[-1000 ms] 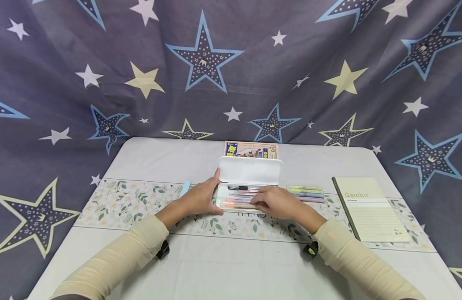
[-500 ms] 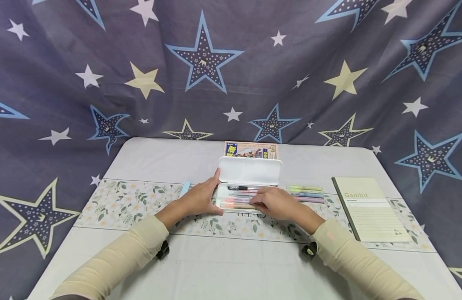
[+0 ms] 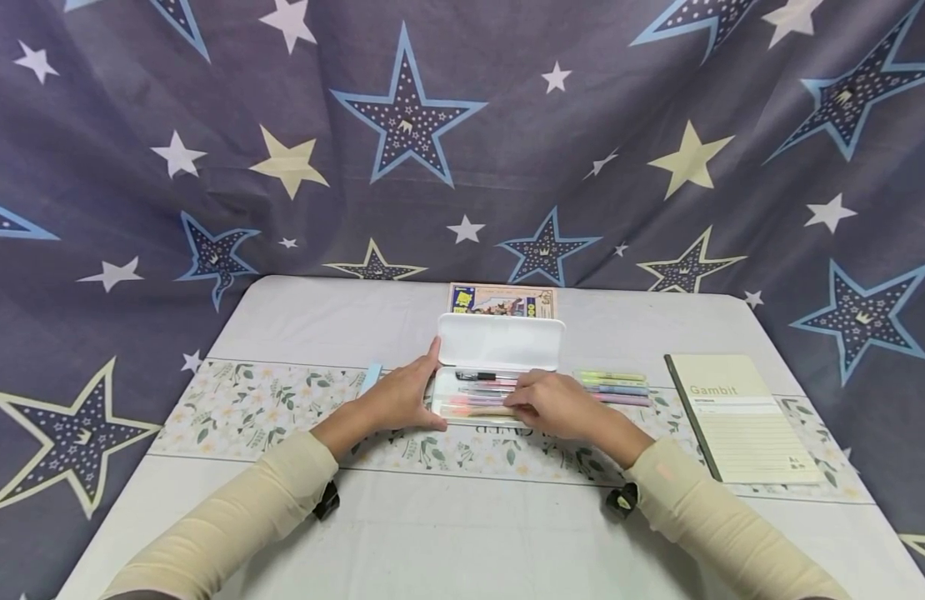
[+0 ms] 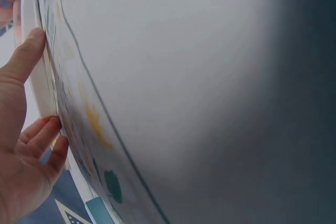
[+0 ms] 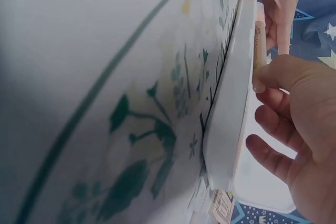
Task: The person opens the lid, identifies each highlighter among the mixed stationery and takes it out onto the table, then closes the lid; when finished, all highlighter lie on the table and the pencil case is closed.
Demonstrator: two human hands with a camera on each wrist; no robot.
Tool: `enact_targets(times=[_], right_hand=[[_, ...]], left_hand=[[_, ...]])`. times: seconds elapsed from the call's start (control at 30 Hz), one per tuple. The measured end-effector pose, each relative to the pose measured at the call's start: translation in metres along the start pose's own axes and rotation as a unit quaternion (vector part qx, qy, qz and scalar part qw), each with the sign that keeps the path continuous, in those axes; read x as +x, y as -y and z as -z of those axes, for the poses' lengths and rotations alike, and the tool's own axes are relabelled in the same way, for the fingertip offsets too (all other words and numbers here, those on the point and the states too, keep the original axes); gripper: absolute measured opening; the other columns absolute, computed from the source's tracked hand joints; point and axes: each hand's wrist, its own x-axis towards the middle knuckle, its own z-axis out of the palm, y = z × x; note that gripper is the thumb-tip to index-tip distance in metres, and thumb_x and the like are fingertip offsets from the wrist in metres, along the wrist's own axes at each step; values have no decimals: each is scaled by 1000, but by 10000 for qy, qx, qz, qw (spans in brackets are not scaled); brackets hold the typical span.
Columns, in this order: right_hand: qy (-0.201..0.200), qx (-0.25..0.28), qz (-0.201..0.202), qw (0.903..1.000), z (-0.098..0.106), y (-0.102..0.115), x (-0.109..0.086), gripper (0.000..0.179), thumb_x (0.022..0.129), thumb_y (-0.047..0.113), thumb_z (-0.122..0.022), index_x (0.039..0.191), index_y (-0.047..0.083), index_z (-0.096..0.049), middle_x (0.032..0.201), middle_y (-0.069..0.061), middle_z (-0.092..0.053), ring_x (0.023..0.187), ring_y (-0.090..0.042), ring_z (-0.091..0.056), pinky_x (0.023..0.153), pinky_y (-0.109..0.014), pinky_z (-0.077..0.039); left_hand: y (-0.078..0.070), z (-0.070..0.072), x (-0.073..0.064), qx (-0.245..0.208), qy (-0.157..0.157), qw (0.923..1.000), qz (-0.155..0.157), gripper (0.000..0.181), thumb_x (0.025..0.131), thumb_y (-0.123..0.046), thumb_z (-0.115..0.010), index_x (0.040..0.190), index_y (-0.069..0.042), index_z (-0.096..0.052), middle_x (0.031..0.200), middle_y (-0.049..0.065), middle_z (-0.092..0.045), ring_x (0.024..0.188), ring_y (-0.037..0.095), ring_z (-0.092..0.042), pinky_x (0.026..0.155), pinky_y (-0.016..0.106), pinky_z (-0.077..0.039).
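A white pencil case [image 3: 500, 342] lies with its lid up in the middle of the table. My left hand [image 3: 402, 392] holds its left end, thumb at the near side and fingers spread towards the back. In the right wrist view, the thumb and index finger of my right hand [image 5: 294, 108] pinch a tan pen [image 5: 260, 45] at the case's near side; the other fingers are loosely bent. Inside the case, a black-capped pen [image 3: 476, 376] lies along the back, with several coloured pens [image 3: 473, 400] in front of it. The right hand covers the case's right part.
Several coloured pens [image 3: 612, 387] lie just right of the case. Farther right is a cream notebook [image 3: 747, 417]. Behind the raised lid lies a printed booklet [image 3: 503, 300], partly hidden. A light-blue flat piece [image 3: 371, 377] sticks out beyond the left hand.
The tan pen has shifted slightly within the case under my right fingers, its angle a little different. My right hand has moved only slightly; the left hand keeps its place on the case.
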Motion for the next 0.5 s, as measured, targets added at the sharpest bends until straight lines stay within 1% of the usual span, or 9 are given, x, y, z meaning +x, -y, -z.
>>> enact_targets(times=[0.1,0.3,0.5], right_hand=[[-12,41,-69,10000,2,-3,-5,16,91,13,-75,105,17,-81,86,5,-66,69,-5,-54,58,-19,-45],[-211,-91,-189,9996,4,-13,-19,17,89,15,-78,106,18,-81,92,3,-70,75,-9,-60,63,-24,-50],[-158,-140,-580,9981,11,-20,-33,18,89,15,-78,107,19,-80,98,1,-72,85,-13,-66,70,-31,-56]], left_hand=[[-1,0,0,-15,10,10000,10,148,70,-56,-90,163,-11,15,161,13,-39,146,32,-45,116,48,-41],[-1,0,0,-49,27,10000,18,147,70,-55,-90,163,-12,16,162,13,-39,145,31,-46,115,48,-42],[-1,1,0,-63,20,10000,38,147,70,-55,-90,163,-12,15,162,13,-39,144,31,-47,115,48,-42]])
